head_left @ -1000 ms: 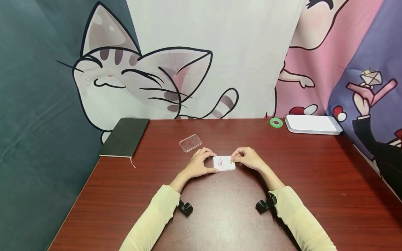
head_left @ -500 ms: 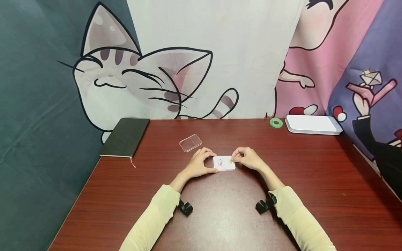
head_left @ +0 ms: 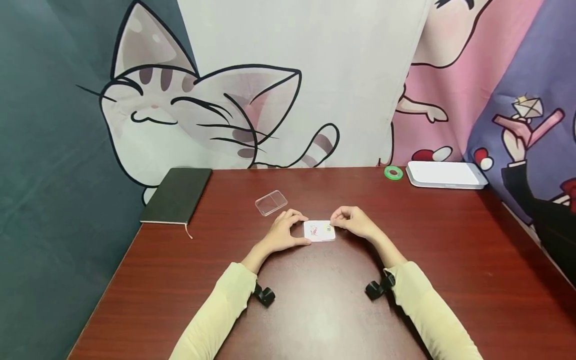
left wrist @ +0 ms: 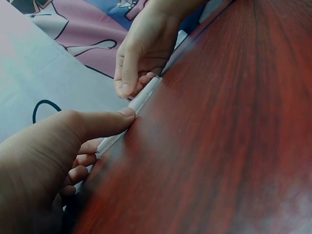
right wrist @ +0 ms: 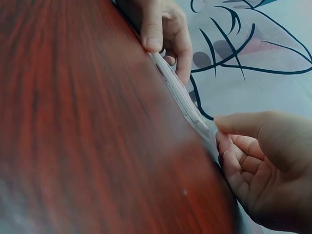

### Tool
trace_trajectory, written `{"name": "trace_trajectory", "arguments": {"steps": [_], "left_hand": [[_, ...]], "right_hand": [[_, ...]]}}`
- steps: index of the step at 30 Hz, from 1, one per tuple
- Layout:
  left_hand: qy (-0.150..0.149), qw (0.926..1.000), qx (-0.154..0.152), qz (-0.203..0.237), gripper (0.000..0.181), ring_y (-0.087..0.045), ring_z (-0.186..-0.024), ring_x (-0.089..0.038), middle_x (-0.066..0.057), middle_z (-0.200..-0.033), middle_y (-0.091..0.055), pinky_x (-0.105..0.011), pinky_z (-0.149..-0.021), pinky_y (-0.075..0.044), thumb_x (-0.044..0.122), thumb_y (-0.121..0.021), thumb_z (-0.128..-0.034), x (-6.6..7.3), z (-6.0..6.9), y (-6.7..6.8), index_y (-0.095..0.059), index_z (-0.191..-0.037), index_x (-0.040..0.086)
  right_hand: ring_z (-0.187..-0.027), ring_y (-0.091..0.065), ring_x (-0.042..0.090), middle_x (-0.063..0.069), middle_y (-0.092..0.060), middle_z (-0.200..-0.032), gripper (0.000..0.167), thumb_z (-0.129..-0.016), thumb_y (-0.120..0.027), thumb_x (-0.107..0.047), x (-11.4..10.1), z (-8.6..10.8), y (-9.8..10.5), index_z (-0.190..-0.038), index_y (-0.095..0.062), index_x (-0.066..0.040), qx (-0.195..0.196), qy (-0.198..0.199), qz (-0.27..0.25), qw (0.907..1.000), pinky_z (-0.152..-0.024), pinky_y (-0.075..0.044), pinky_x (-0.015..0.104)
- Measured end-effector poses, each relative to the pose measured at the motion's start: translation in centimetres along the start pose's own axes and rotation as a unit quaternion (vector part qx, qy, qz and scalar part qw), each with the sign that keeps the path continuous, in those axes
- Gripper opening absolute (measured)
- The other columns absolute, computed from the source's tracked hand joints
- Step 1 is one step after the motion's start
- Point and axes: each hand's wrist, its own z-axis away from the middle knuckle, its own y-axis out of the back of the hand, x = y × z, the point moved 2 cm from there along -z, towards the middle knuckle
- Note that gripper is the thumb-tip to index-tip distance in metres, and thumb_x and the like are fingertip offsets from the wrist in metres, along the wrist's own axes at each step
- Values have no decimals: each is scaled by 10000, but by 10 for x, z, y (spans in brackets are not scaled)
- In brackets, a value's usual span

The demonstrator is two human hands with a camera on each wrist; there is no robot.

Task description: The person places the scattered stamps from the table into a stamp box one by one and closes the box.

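Note:
A clear plastic case (right wrist: 176, 97) lies flat on the table, with a white card (head_left: 319, 233) on top showing a small reddish picture and a yellow-green one. The left hand (head_left: 281, 234) grips the case's left end, its thumb (left wrist: 126, 113) on the near side and fingers on the far side. At the far right corner the right hand (head_left: 356, 221) has thumb and forefinger pinched together on the card's edge; the exact contact is hidden. The right hand's other fingers (right wrist: 246, 158) are curled in.
A clear rectangular lid (head_left: 271, 203) lies behind the left hand. A dark notebook (head_left: 177, 195) with a ribbon sits at the table's back left. A green tape roll (head_left: 387, 173) and a white flat box (head_left: 445, 175) stand at the back right. Printed curtains hang behind the table (head_left: 225, 195).
The head view has shifted slightly. The left hand keeps its grip on the case; the right fingertips have moved a little, and more of the yellow-green picture shows beside them.

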Motion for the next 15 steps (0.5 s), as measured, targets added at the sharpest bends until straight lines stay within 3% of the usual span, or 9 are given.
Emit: {"name": "trace_trajectory", "arguments": {"steps": [9,12,15], "left_hand": [[86,9997,-1,217,629,-518,-1090,-237,-76,-1203,-593,-400,-950,-418,309,-867,-701,-2,0,5,-638,-1243,87],[160,9978,39,646,591,-534,-1058,-241,-100,-1198,-617,-360,-940,-427,254,-852,-728,-3,-1,6,-633,-1243,61],[405,9891,88,1411,540,-563,-1012,-271,-150,-1185,-649,-318,-879,-446,176,-817,-773,-3,-1,12,-620,-1251,22]], "right_hand": [[-666,-546,84,-11,-618,-768,245,-890,-672,-125,-6,-14,5,-1054,-644,55,-226,-315,-584,9975,-616,-497,222],[-691,-553,82,-16,-626,-796,279,-898,-672,-150,-8,-20,9,-1090,-640,49,-350,-388,-551,9971,-642,-508,219],[-707,-561,92,24,-649,-829,302,-900,-676,-158,-9,-27,13,-1112,-639,53,-432,-383,-456,9973,-647,-501,220]]}}
